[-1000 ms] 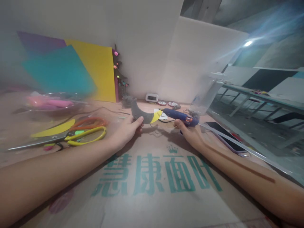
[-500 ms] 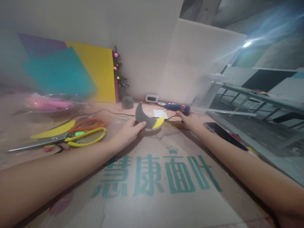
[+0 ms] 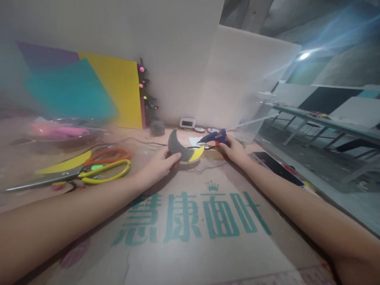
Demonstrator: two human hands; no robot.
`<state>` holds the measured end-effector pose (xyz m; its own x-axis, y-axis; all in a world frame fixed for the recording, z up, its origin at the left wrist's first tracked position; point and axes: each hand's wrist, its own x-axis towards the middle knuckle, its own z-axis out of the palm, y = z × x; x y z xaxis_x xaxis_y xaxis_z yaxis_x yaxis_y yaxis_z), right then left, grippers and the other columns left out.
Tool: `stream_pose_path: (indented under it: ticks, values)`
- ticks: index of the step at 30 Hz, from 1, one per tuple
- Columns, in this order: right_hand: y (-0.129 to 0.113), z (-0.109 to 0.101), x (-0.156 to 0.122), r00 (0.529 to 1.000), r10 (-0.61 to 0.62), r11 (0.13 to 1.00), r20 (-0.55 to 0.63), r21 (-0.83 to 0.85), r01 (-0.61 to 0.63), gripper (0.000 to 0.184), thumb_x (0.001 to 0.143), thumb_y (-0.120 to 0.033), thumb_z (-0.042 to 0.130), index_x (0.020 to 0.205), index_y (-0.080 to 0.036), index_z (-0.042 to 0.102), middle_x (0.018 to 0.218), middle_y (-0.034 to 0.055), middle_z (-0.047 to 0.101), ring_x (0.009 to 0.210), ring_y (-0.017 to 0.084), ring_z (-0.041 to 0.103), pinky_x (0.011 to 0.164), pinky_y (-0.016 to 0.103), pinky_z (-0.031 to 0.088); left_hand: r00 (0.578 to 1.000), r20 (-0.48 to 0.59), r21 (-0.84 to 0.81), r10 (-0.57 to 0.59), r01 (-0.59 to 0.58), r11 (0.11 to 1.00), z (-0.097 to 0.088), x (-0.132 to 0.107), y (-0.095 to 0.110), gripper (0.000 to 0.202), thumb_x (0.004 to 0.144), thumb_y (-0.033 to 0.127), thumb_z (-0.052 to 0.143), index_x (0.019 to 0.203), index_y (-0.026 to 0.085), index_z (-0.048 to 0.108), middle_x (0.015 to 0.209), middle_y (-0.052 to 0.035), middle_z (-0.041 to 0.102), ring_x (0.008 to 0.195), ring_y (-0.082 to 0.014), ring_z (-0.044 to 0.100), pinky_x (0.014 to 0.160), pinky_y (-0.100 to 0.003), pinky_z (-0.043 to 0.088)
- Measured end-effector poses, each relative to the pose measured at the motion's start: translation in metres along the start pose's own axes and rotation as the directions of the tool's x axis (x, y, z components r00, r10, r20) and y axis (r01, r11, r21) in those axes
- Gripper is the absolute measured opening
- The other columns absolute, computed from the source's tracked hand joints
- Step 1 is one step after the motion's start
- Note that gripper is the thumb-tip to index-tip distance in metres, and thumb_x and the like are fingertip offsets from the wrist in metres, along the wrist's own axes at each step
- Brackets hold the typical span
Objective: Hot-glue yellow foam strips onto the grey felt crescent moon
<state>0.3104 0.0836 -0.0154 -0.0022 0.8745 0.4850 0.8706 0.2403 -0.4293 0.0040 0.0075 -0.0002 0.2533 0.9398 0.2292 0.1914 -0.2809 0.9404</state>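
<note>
My left hand [image 3: 160, 164] is closed on a crescent-shaped piece [image 3: 178, 145], grey with a yellow tip at its right end, held upright over the cardboard sheet [image 3: 190, 221]. My right hand [image 3: 234, 150] is wrapped round a blue glue gun [image 3: 214, 137], whose nozzle points left toward the yellow tip. A thin black cord [image 3: 204, 168] trails across the cardboard below the two hands.
Yellow-handled scissors [image 3: 97, 172] and orange-handled scissors [image 3: 109, 153] lie at the left beside a yellow crescent cut-out [image 3: 63, 163]. Coloured sheets [image 3: 89, 91] lean on the wall. A small clock [image 3: 187, 122], a clear container [image 3: 249, 126] and a black phone [image 3: 274, 166] sit further right.
My right hand carried the glue gun away toward the back right, then brought it back with its nozzle pointing at the crescent's yellow tip. My left hand tilted the crescent more upright.
</note>
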Motion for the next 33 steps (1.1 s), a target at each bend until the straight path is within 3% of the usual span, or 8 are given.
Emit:
stream_pose_path:
  ticks: [9,13,17,22,26,28,30,33]
  values:
    - [0.004,-0.001,0.0,1.0,-0.005,0.999,0.025,0.032,0.004,0.038,0.081,-0.037,0.063,0.11,-0.012,0.065,0.114,0.0158,0.067,0.108,0.028,0.06,0.098,0.043,0.043,1.0,0.008,-0.001,0.023,-0.023,1.0,0.0,0.001,-0.001,0.019,0.082,0.031,0.054,0.068,0.02,0.049,0.06,0.0034,0.05,0.056,-0.0119,0.045,0.055,-0.024,0.034]
    - [0.002,0.002,-0.001,1.0,-0.003,0.994,-0.01,0.112,0.004,0.038,0.08,-0.036,0.062,0.113,-0.015,0.061,0.113,0.0125,0.067,0.104,0.024,0.062,0.093,0.039,0.046,1.0,0.004,-0.002,0.01,-0.01,1.0,0.0,0.0,0.001,0.019,0.082,0.031,0.054,0.068,0.02,0.049,0.059,0.0036,0.05,0.055,-0.0117,0.045,0.055,-0.024,0.034]
    - [-0.001,0.003,-0.002,0.987,0.063,0.982,-0.146,0.186,-0.036,0.033,0.085,-0.039,0.054,0.109,-0.016,0.053,0.107,0.0098,0.065,0.096,0.019,0.062,0.087,0.034,0.048,1.0,0.012,-0.006,0.013,-0.013,1.0,0.0,0.0,0.001,0.019,0.083,0.033,0.053,0.07,0.019,0.049,0.061,0.0035,0.05,0.057,-0.0115,0.046,0.055,-0.023,0.035]
    - [-0.009,-0.007,-0.007,0.925,0.168,0.974,-0.34,0.199,-0.104,0.026,0.086,-0.044,0.05,0.09,-0.019,0.047,0.09,0.0071,0.06,0.087,0.021,0.056,0.085,0.039,0.044,1.0,0.023,0.014,0.014,-0.014,1.0,0.0,0.001,0.001,0.019,0.084,0.032,0.052,0.071,0.019,0.049,0.062,0.0035,0.05,0.059,-0.0114,0.045,0.056,-0.023,0.035]
    - [-0.028,-0.015,-0.017,0.895,0.028,0.984,-0.445,0.17,0.054,0.02,0.088,-0.041,0.049,0.085,-0.021,0.046,0.082,0.0034,0.055,0.079,0.019,0.052,0.079,0.035,0.044,0.999,0.026,0.007,0.023,-0.023,1.0,0.0,0.001,0.0,0.019,0.083,0.033,0.052,0.071,0.019,0.049,0.062,0.0042,0.049,0.058,-0.0112,0.045,0.056,-0.023,0.035]
    - [-0.044,-0.019,-0.026,0.916,-0.121,0.975,-0.382,0.127,0.182,0.021,0.089,-0.04,0.05,0.081,-0.021,0.049,0.079,0.0022,0.055,0.074,0.017,0.052,0.074,0.032,0.043,1.0,0.018,0.001,0.01,-0.01,1.0,0.0,0.0,0.0,0.019,0.083,0.033,0.052,0.071,0.019,0.049,0.062,0.0045,0.049,0.058,-0.0111,0.045,0.056,-0.023,0.035]
    - [-0.064,-0.023,-0.036,0.938,-0.265,0.952,-0.224,0.095,0.292,0.022,0.091,-0.038,0.05,0.079,-0.02,0.053,0.078,0.0022,0.058,0.073,0.017,0.053,0.071,0.031,0.042,1.0,-0.001,-0.01,-0.002,0.002,1.0,0.0,-0.001,0.001,0.019,0.084,0.033,0.053,0.071,0.019,0.049,0.062,0.0046,0.049,0.059,-0.0111,0.045,0.056,-0.022,0.035]
    - [-0.096,-0.031,-0.054,0.915,-0.404,0.915,0.025,0.039,0.403,0.022,0.092,-0.036,0.052,0.08,-0.019,0.058,0.08,0.0049,0.063,0.078,0.019,0.057,0.073,0.033,0.043,0.999,-0.032,-0.053,-0.025,0.023,0.998,0.002,-0.003,0.004,0.019,0.083,0.032,0.055,0.071,0.018,0.05,0.062,0.0048,0.049,0.058,-0.0106,0.044,0.055,-0.022,0.034]
